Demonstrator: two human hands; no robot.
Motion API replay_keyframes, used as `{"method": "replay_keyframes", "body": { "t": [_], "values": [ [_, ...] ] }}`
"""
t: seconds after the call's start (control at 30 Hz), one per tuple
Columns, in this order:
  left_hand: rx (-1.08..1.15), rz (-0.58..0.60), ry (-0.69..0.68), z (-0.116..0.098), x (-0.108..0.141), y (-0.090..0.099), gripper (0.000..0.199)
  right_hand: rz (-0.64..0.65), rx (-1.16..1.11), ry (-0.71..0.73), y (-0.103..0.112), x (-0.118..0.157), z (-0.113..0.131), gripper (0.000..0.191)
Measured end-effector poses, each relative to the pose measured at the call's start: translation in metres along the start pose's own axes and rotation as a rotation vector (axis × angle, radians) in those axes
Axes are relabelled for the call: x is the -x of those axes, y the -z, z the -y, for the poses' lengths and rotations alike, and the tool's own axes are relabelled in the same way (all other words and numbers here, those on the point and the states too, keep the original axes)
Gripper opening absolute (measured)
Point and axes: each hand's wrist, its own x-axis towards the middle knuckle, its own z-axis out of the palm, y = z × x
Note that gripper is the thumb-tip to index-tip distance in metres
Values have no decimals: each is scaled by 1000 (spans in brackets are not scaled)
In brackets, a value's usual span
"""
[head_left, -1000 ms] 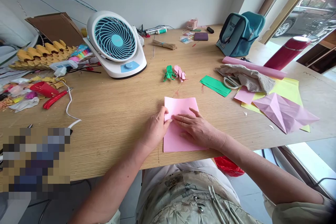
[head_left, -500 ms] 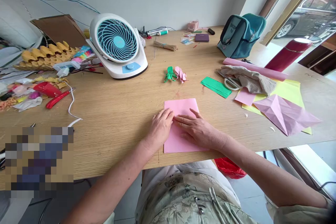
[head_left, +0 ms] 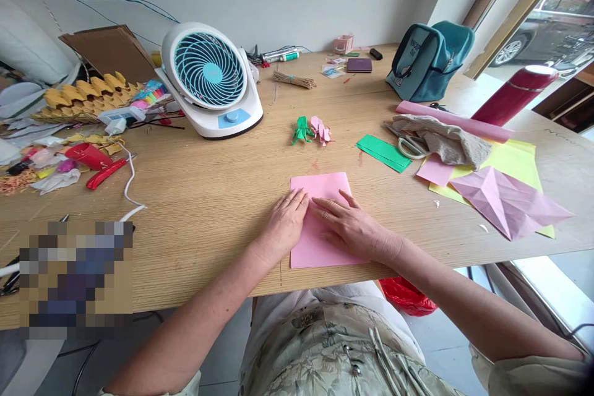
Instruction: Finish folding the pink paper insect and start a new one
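A pink sheet of paper [head_left: 320,252], apparently folded, lies flat near the table's front edge. My left hand [head_left: 286,221] rests over its left edge with the fingers stretched out flat. Across the middle of the sheet lies my right hand [head_left: 346,226], fingers extended and thumb apart, pressing on the paper. The fingertips of both hands are close together, and neither hand grips anything. Beyond the paper stand a small green folded paper figure [head_left: 302,129] and a pink one [head_left: 320,130]. Folded green paper [head_left: 383,153] lies to the right of them.
A white fan [head_left: 211,80] stands at the back left, with craft clutter and a red glue gun [head_left: 106,174] beside it. On the right are scissors [head_left: 412,148], a grey cloth [head_left: 448,139], creased pink paper [head_left: 505,198], a red thermos [head_left: 516,96] and a teal bag [head_left: 429,62].
The fingertips of my two hands have drawn slightly apart and my left fingers lie flatter on the paper. The whole view has shifted a little; the paper stays in place.
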Motion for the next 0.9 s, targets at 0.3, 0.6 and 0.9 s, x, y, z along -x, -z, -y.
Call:
{"method": "replay_keyframes", "body": {
  "t": [0.3,0.6,0.9],
  "values": [
    [32,13,-4,3,1,0,52,63,57,-81,3,-15,-21,55],
    [72,-37,-6,3,3,-6,51,-139,-214,-764,19,-38,-62,52],
    [152,-17,14,2,3,-5,50,-19,-651,-854,39,-61,-76,20]
  ]
}}
